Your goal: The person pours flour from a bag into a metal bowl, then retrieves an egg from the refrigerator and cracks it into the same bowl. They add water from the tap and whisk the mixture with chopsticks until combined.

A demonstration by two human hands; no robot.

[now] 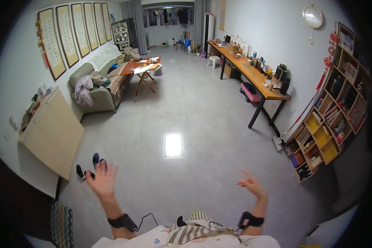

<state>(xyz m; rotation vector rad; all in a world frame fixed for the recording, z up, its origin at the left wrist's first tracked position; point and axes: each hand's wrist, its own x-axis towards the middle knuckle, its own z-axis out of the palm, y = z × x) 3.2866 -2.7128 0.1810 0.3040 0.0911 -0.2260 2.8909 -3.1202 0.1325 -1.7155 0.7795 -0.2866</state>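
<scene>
My left hand [103, 181] is raised in front of me at the lower left, its fingers spread and nothing in it. Behind it on the floor lie dark blue shoes [95, 160] and black shoes [79, 170], partly covered by the hand. At the lower right I hold up my right hand [252, 185], with a finger extended, the others bent and no object visible in it. Black wrist straps with small devices sit on my left wrist [123, 222] and right wrist [251, 220]. Below both hands spreads the grey tiled floor [186, 183].
A beige cabinet [52, 133] stands at the left, with a sofa [93, 102] and a wooden folding table [127, 68] beyond. Along the right wall run a long wooden desk [251, 74], a flat mop [277, 144] and a slanted bookshelf [331, 136]. A patterned mat [62, 224] lies lower left.
</scene>
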